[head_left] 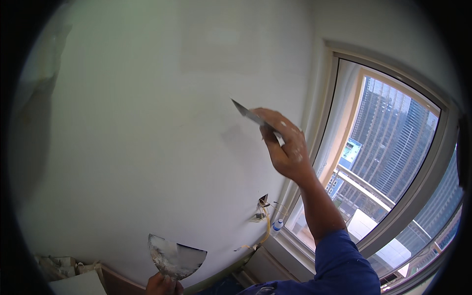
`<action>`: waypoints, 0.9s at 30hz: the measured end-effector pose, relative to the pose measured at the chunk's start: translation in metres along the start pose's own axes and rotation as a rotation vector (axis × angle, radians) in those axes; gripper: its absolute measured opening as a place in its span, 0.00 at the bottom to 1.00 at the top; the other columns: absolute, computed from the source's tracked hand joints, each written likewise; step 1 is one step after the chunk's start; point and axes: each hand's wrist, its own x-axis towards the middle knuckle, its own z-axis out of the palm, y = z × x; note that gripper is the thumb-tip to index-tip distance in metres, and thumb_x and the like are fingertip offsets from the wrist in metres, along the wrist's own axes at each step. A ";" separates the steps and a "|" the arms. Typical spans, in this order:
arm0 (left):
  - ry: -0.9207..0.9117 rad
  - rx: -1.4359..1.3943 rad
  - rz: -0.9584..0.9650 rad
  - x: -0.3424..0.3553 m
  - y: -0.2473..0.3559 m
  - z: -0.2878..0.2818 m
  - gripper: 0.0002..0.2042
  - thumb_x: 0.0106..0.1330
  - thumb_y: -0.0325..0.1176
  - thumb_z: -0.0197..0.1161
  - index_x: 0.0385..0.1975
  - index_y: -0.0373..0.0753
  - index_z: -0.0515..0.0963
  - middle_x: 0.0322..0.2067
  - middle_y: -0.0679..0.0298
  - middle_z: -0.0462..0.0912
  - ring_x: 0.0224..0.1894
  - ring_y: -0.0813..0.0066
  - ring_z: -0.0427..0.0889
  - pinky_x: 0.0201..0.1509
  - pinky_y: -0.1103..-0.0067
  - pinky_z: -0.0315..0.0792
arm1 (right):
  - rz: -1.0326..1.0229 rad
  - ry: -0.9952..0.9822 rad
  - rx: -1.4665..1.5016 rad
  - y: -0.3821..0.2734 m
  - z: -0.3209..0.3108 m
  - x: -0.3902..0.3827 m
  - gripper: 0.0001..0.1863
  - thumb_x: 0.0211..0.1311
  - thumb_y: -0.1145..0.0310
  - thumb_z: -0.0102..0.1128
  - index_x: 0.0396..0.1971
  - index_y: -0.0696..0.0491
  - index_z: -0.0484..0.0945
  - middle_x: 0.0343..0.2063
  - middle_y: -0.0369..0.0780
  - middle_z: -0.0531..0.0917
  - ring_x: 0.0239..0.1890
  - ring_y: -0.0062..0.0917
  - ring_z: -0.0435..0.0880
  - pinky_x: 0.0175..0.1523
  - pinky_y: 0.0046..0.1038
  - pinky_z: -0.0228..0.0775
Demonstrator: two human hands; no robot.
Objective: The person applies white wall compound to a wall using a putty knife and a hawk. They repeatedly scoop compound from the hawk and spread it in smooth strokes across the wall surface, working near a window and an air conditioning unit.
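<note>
My right hand (287, 142) is raised in front of the pale wall (147, 147), closed around a putty knife. Its thin metal blade (246, 112) points up and left, seen nearly edge-on; whether it touches the wall I cannot tell. White smears mark the fingers and knuckles. Low in the view, my left hand (164, 285) grips a wide putty knife (179, 254), blade upward, with whitish filler smeared over its left side and base. Most of that hand is cut off by the lower edge. Darker patches show on the wall near the right hand and higher up.
At right stands a framed window (388, 142) with a railing and tall buildings beyond. Yellow wires (268, 223) hang from an open wall box (264, 199). A bottle (278, 225) stands on the sill. Boxes and boards (73, 280) lie at lower left.
</note>
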 end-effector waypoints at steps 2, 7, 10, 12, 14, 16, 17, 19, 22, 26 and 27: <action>0.025 -0.010 -0.055 -0.004 -0.001 -0.001 0.28 0.72 0.65 0.54 0.36 0.41 0.76 0.18 0.65 0.75 0.11 0.79 0.67 0.13 0.80 0.62 | 0.109 -0.112 0.315 -0.019 0.016 -0.039 0.29 0.59 0.93 0.53 0.58 0.54 0.79 0.57 0.45 0.83 0.54 0.40 0.85 0.54 0.32 0.82; 0.113 -0.145 -0.041 0.003 0.017 0.026 0.29 0.71 0.66 0.55 0.31 0.41 0.78 0.16 0.66 0.74 0.11 0.79 0.67 0.13 0.81 0.61 | -0.007 -0.377 0.753 -0.050 0.081 -0.153 0.34 0.60 0.94 0.52 0.65 0.51 0.74 0.63 0.49 0.78 0.63 0.43 0.80 0.61 0.36 0.81; -0.016 -0.318 -0.065 0.004 0.008 0.011 0.20 0.75 0.49 0.54 0.40 0.34 0.74 0.22 0.58 0.79 0.18 0.72 0.77 0.20 0.78 0.71 | 0.074 -0.480 0.798 -0.067 0.111 -0.190 0.36 0.61 0.91 0.51 0.69 0.50 0.69 0.66 0.50 0.74 0.62 0.48 0.80 0.60 0.37 0.80; -0.053 -0.314 -0.048 0.000 -0.002 -0.004 0.17 0.77 0.42 0.53 0.47 0.31 0.72 0.25 0.53 0.82 0.22 0.67 0.82 0.22 0.76 0.75 | 0.115 -0.534 0.733 -0.076 0.116 -0.184 0.37 0.62 0.90 0.49 0.71 0.48 0.66 0.67 0.50 0.73 0.61 0.48 0.80 0.59 0.37 0.80; -0.023 -0.154 -0.002 -0.006 -0.015 -0.012 0.18 0.77 0.43 0.53 0.49 0.30 0.72 0.25 0.51 0.82 0.22 0.65 0.82 0.21 0.75 0.76 | 0.155 -0.687 0.661 -0.079 0.115 -0.175 0.38 0.63 0.89 0.47 0.73 0.45 0.64 0.67 0.49 0.72 0.60 0.49 0.81 0.59 0.39 0.80; -0.065 -0.213 -0.094 -0.010 0.005 0.001 0.15 0.78 0.39 0.53 0.50 0.32 0.74 0.24 0.56 0.81 0.17 0.71 0.77 0.18 0.78 0.72 | 0.107 -0.874 0.540 -0.059 0.113 -0.172 0.40 0.63 0.87 0.41 0.75 0.42 0.61 0.68 0.50 0.71 0.59 0.50 0.80 0.61 0.41 0.79; -0.100 -0.269 -0.057 -0.006 -0.004 0.001 0.14 0.79 0.40 0.53 0.49 0.33 0.74 0.25 0.56 0.81 0.18 0.70 0.78 0.18 0.78 0.71 | 0.007 -0.962 0.321 -0.045 0.116 -0.181 0.41 0.60 0.88 0.40 0.73 0.41 0.64 0.67 0.51 0.71 0.61 0.49 0.80 0.65 0.43 0.77; -0.037 -0.332 -0.160 0.004 0.020 0.012 0.13 0.79 0.42 0.54 0.46 0.37 0.75 0.24 0.60 0.80 0.19 0.75 0.77 0.19 0.81 0.69 | 0.192 -0.784 0.410 -0.033 0.101 -0.183 0.37 0.58 0.92 0.45 0.68 0.50 0.71 0.62 0.50 0.77 0.61 0.47 0.80 0.65 0.38 0.77; -0.047 -0.283 -0.171 0.005 0.017 0.010 0.14 0.79 0.45 0.53 0.41 0.39 0.74 0.24 0.63 0.79 0.18 0.77 0.75 0.20 0.82 0.68 | 0.455 -0.572 0.407 -0.046 0.072 -0.161 0.24 0.71 0.85 0.49 0.65 0.55 0.74 0.60 0.50 0.80 0.59 0.37 0.83 0.56 0.32 0.81; -0.043 -0.177 -0.197 -0.004 0.011 0.019 0.16 0.80 0.47 0.51 0.40 0.40 0.73 0.23 0.66 0.78 0.18 0.81 0.72 0.21 0.82 0.66 | -0.195 -0.707 0.187 -0.070 0.066 -0.136 0.25 0.64 0.79 0.61 0.61 0.46 0.80 0.61 0.46 0.80 0.65 0.42 0.77 0.62 0.42 0.76; -0.047 -0.165 -0.207 -0.002 0.008 0.017 0.15 0.81 0.46 0.51 0.42 0.40 0.74 0.24 0.65 0.78 0.18 0.80 0.73 0.21 0.81 0.68 | -0.278 -0.777 0.109 -0.078 0.067 -0.130 0.25 0.62 0.77 0.62 0.60 0.45 0.80 0.61 0.46 0.79 0.66 0.43 0.76 0.63 0.43 0.75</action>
